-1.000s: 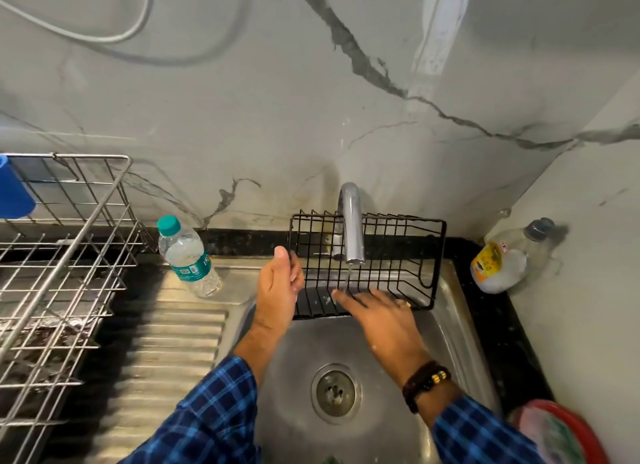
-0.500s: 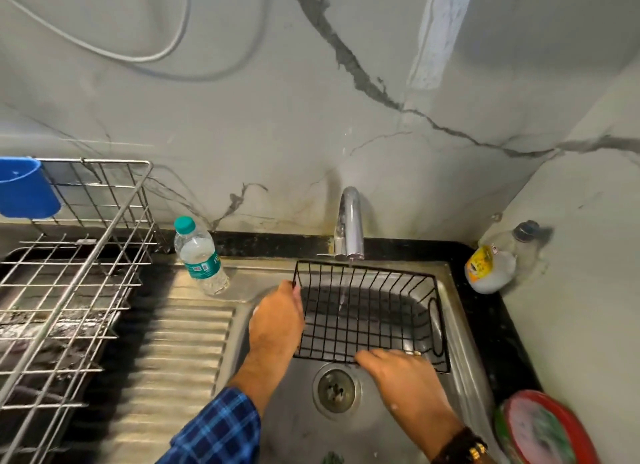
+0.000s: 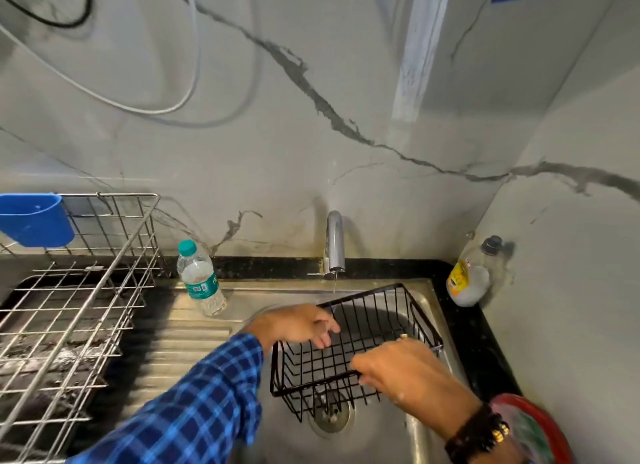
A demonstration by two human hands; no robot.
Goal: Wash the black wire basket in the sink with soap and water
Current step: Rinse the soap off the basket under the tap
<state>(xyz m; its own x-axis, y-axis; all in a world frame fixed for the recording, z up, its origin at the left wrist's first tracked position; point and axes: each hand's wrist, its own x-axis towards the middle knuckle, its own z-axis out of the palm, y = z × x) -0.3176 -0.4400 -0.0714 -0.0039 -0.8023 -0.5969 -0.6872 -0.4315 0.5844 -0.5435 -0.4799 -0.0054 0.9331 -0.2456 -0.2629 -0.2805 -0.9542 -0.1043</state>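
Holding the black wire basket point(image 3: 363, 342) tilted inside the sink point(image 3: 427, 292), just above the drain point(image 3: 330, 415), right end raised higher than the left. Hooking its left rim with the left hand point(image 3: 298, 323), fingers bent and pressed together over the wire. Gripping the near rim with the right hand point(image 3: 405, 370), fingers curled round the top wire, thumb out of sight. Running a thin stream from the tap point(image 3: 335, 242) at the sink's back edge onto the basket's back rim. Leaving a water bottle point(image 3: 201, 280) standing at the drainboard's back edge, a soap bottle point(image 3: 472, 276) in the counter's back right corner, a dish rack point(image 3: 86, 290) along the left edge.
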